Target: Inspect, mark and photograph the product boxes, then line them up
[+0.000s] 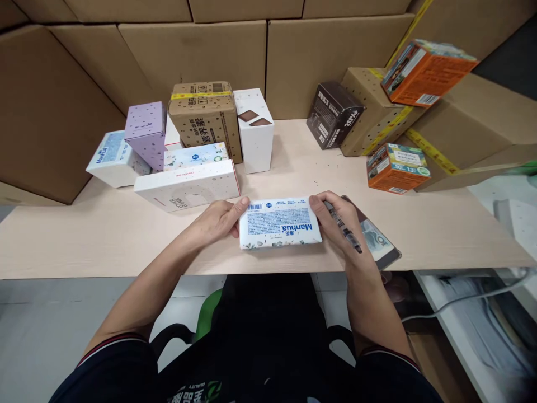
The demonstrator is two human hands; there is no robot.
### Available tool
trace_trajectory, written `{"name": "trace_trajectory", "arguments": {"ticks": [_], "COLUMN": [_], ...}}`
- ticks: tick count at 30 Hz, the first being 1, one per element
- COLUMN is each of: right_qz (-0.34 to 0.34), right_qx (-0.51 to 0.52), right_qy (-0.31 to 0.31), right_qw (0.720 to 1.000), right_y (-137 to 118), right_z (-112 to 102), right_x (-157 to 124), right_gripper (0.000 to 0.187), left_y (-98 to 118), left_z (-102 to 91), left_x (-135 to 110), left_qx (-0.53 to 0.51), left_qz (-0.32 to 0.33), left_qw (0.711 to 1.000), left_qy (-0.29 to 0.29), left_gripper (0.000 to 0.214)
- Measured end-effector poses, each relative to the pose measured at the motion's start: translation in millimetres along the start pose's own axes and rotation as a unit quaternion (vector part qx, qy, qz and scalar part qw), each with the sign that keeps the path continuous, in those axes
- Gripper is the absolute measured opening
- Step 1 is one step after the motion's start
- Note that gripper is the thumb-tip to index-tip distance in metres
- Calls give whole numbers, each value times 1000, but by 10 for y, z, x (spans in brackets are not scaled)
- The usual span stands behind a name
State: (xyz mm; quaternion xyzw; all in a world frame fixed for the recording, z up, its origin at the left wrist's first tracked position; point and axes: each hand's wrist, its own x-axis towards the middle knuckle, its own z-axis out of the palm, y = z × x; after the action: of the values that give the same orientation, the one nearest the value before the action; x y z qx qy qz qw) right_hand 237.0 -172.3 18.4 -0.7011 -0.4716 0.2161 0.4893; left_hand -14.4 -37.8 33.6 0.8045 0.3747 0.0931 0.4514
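Note:
Between both hands is a white tissue pack [279, 223] with blue print reading "Manhua", held just over the front part of the table. My left hand [222, 218] grips its left end, thumb on top. On the right end, my right hand [335, 215] pinches it with the thumb on top; a dark marker pen [344, 228] is also tucked in that hand, lying across the palm side toward the wrist. Partly under the right hand, a dark flat object with a picture on it [380, 240] lies on the table. The fingers beneath the pack are hidden.
At left stand a white power bank box [191, 184], a purple box [145, 126], another tissue pack [115, 159], a brown carton [203, 120] and a white box [257, 134]. At right are a dark box [333, 115] and orange boxes [396, 169]. Large cartons wall the back.

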Motion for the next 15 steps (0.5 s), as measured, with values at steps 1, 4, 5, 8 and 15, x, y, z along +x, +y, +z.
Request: {"name": "trace_trajectory", "arguments": {"ticks": [1,4,5,8,15], "right_qz": [-8,-62,-80,-85,-44], "right_qx": [1,28,54,157,157], "right_qy": [18,90,112,153,147], "right_qw": [1000,994,989,972,976], "right_y": [14,51,61,84,132], "right_z": [8,49,66,111,125], "right_x": [8,31,37,47,62], "right_gripper": [36,32,32,35,36], "left_y": [-17,-59,-69,-79,-34], "left_z": [17,80,96,118,119], "left_x": [5,28,37,58,54], "left_qx": [-3,36,61,108,105], "left_qz": [11,96,137,241,245], "left_qw": [1000,984,971,925,927], "left_qy": [25,144,188,274,265], "left_gripper": [75,66,62,48,53]}}
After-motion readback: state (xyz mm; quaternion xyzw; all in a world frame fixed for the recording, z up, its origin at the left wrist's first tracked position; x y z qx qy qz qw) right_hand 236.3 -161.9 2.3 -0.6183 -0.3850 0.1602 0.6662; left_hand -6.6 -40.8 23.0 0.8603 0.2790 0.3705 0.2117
